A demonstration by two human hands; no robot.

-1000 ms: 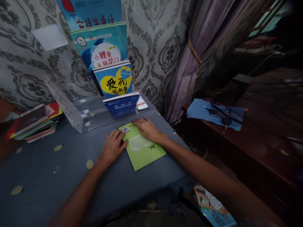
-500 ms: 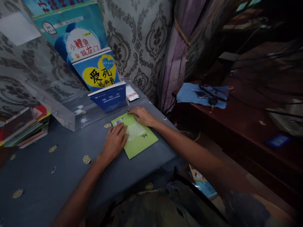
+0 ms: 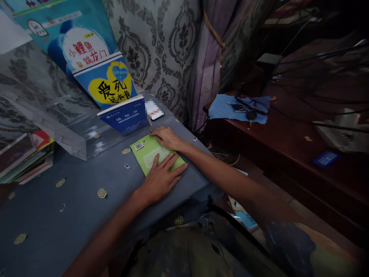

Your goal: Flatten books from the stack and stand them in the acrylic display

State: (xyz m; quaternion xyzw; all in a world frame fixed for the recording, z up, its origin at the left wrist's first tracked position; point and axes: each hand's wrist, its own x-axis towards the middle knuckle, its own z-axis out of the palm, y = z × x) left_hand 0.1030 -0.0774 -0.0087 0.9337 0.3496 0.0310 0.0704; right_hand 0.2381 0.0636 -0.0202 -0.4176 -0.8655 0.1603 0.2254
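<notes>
A thin green book (image 3: pixel 148 152) lies back cover up on the grey-blue tabletop (image 3: pixel 72 207), with a barcode sticker near its far left corner. My left hand (image 3: pixel 161 177) lies flat on its near end, fingers stretched out and spread. My right hand (image 3: pixel 167 137) rests on the book's far right corner, fingers extended and pressing down. Just beyond the book, a dark blue book (image 3: pixel 123 114) stands in the front slot of a clear acrylic display stand (image 3: pixel 69 127).
Behind stand a blue book with a yellow heart (image 3: pixel 108 82) and a larger blue book (image 3: pixel 75 46). A stack of books (image 3: pixel 23 157) lies at the left. A dark wooden bench (image 3: pixel 288 142) at the right holds a blue cloth (image 3: pixel 230 109) with keys. A purple curtain (image 3: pixel 207 65) hangs by the patterned wall.
My left hand slid from the book's left edge to its near end and now lies flat across it. The view shifted right and down. The right hand stays at the far corner.
</notes>
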